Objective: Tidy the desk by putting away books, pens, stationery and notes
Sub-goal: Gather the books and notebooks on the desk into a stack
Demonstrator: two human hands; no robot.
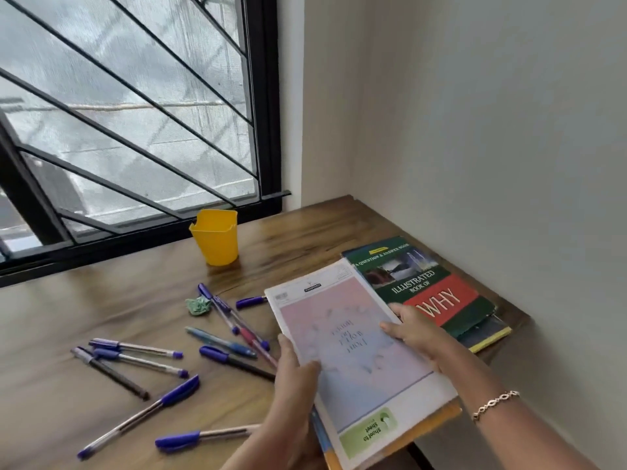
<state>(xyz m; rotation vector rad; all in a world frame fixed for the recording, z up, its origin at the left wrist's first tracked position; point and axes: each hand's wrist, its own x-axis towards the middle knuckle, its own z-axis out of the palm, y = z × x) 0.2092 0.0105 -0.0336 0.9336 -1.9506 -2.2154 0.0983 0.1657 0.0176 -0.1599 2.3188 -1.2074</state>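
Both hands grip notebook stack (pixel 356 354) | wooden desk (pixel 101 317), pens (pixel 135 354) scattered | window (pixel 129 113) seemingly meshed

A home study corner: a wooden worktop (pixel 305 232) set into plain painted walls (pixel 475 113), a barred window (pixel 129 113) on the far left, with pens (pixel 135 351), books (pixel 427 286) and a yellow holder (pixel 215 239) on it.

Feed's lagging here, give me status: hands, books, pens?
Both hands, left and right, gripping the notebook stack. Green book lying in the corner. Pens loose on the desk; yellow cup upright.
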